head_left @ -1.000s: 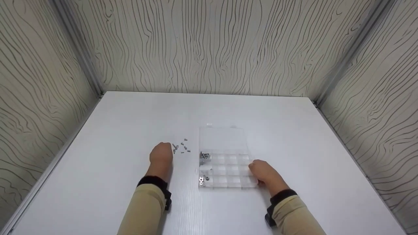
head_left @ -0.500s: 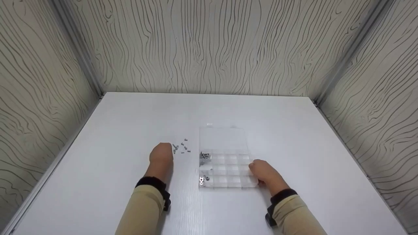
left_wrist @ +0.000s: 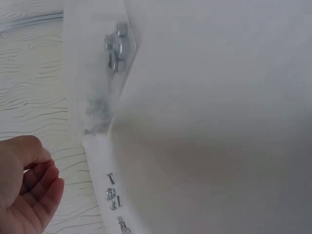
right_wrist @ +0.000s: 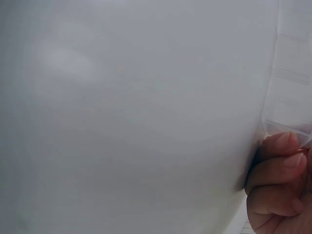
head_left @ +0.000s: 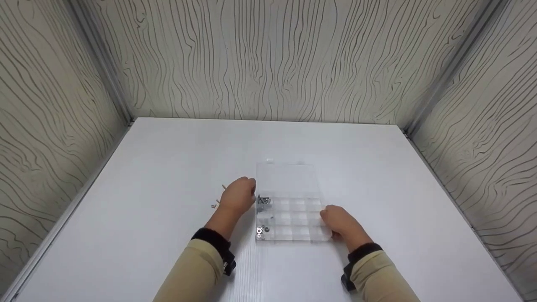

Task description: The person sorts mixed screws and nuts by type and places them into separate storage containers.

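Observation:
A clear compartment box [head_left: 293, 218] lies open on the white table [head_left: 168, 159], its lid [head_left: 287, 178] flat behind it. Its far-left cell holds screws [head_left: 263, 201] and its near-left cell holds washers [head_left: 261, 230]. My left hand [head_left: 238, 195] hovers at the box's left edge with curled fingers [left_wrist: 41, 183]; what they hold is hidden. A few loose screws [head_left: 214, 205] lie just left of that hand, also seen as loose screws [left_wrist: 112, 194] in the left wrist view. My right hand [head_left: 337, 222] grips the box's right edge, its fingertips [right_wrist: 280, 146] against the box wall [right_wrist: 287, 97].
Wood-grain walls [head_left: 268, 58] close the table in at the back and on both sides. Bare table surface stretches around the box on every side.
My left hand has moved right from beside the loose screws to the box's left edge, covering where most of them lay. The right hand and box have stayed put.

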Tool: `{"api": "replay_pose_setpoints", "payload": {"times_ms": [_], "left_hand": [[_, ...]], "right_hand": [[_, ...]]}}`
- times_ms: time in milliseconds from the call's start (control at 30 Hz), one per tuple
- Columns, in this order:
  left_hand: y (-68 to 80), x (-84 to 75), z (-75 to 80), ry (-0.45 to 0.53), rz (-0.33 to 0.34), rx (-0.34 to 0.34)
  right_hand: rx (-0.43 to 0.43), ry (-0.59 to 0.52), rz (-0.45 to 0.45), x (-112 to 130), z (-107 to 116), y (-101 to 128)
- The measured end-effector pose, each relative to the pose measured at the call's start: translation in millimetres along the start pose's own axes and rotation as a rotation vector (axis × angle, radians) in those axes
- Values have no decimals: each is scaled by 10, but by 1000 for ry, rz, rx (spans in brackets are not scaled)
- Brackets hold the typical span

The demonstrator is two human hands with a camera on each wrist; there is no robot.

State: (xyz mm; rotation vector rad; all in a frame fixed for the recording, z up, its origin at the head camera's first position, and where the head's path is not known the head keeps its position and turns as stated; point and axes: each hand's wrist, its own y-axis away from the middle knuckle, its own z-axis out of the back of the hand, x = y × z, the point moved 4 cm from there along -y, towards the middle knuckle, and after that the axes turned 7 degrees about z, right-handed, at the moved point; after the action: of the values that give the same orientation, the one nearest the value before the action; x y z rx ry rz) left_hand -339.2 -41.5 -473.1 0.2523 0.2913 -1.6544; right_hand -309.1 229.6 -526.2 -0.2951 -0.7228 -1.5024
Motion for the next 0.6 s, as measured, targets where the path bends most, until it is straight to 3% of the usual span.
{"api": "replay_pose_setpoints", "payload": {"times_ms": [300, 433, 600], "left_hand": [[13, -174, -118, -69, -75, 3], [32, -164, -109, -96, -112, -15], [36, -90, -48, -62, -97, 3]], "right_hand": [[13, -4, -11, 0, -20, -13], [13, -14, -17, -6, -19, -13], [7, 4, 8, -7, -2, -14]]}}
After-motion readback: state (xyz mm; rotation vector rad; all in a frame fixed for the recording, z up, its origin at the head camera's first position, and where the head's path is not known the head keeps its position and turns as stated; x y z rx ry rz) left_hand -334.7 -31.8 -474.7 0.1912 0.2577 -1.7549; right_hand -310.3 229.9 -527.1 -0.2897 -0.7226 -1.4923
